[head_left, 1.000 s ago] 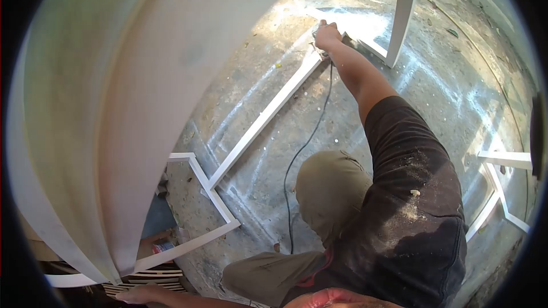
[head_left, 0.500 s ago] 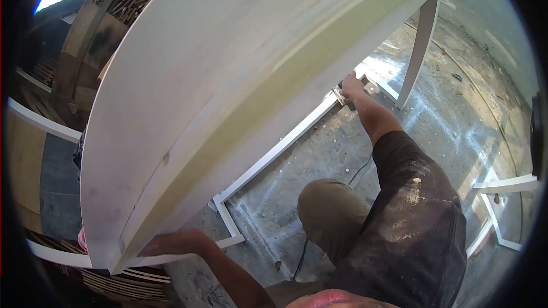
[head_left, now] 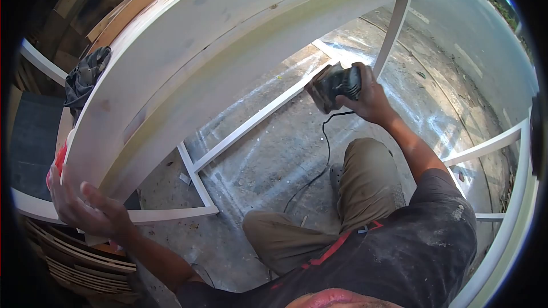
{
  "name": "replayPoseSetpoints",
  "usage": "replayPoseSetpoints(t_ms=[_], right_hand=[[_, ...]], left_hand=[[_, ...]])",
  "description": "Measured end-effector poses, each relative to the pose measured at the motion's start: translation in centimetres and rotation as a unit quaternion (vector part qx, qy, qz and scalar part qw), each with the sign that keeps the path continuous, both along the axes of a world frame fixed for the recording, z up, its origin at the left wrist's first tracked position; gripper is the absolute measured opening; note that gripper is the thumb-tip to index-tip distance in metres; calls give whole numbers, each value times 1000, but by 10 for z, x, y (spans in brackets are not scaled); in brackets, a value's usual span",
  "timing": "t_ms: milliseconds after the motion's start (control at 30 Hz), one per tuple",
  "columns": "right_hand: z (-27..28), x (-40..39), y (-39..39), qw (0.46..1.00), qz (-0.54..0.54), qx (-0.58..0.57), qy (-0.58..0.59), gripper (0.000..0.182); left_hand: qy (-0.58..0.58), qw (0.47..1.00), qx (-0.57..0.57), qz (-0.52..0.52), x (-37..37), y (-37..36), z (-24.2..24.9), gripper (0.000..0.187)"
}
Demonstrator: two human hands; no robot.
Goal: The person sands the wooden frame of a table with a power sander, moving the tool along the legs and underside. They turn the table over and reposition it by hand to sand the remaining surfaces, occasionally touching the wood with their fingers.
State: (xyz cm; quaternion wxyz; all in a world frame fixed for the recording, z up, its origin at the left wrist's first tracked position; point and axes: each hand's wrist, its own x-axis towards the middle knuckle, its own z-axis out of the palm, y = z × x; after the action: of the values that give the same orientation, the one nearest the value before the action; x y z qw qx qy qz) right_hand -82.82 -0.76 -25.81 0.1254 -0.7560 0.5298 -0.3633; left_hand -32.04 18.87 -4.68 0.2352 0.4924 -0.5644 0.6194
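Note:
My right hand (head_left: 370,101) grips a dusty dark power sander (head_left: 338,86), lifted over the floor and apart from the furniture, with its pad side facing left. A black cord (head_left: 326,151) hangs from the sander down to the floor. Across the upper view stretches a white wooden furniture piece (head_left: 171,45) with a curved panel and a yellowish-green band (head_left: 228,77) along its edge. At the panel's lower left end is my left hand (head_left: 94,211), fingers apart and thumb raised, right at the corner.
White rails (head_left: 257,113) and a leg (head_left: 393,35) of the piece frame the dusty concrete floor (head_left: 251,177). A dark cloth (head_left: 87,80) and a red item (head_left: 60,158) lie at the left. Stacked slats (head_left: 85,276) sit lower left; another white frame (head_left: 485,147) stands right.
The sander has come up into view in my right hand, out from behind the panel. My left hand has moved left to the panel's corner and spread its fingers. My view has shifted back.

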Motion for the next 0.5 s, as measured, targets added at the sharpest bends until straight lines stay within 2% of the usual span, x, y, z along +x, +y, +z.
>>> replayPoseSetpoints(t_ms=[67,133,167,233,333,433,500], right_hand=[[42,-25,37,991,-120,-32,-45,94],[71,-35,53,967,-198,-153,-46,93],[74,-44,50,956,-183,-223,-54,92],[88,-44,39,941,-201,-267,-48,92],[86,-27,15,942,-191,-270,-53,94],[78,21,33,952,-135,-222,-159,94],[75,47,42,947,-74,-263,-171,91]], left_hand=[[65,997,-4,31,37,-2,4,45],[114,992,-5,56,54,-10,-4,49],[132,989,-1,67,54,-11,-3,50],[168,981,8,97,50,-12,0,52],[159,984,-9,74,50,-10,-1,51],[150,987,-43,22,48,-14,-5,42],[151,986,-65,-18,41,-16,-6,37]])
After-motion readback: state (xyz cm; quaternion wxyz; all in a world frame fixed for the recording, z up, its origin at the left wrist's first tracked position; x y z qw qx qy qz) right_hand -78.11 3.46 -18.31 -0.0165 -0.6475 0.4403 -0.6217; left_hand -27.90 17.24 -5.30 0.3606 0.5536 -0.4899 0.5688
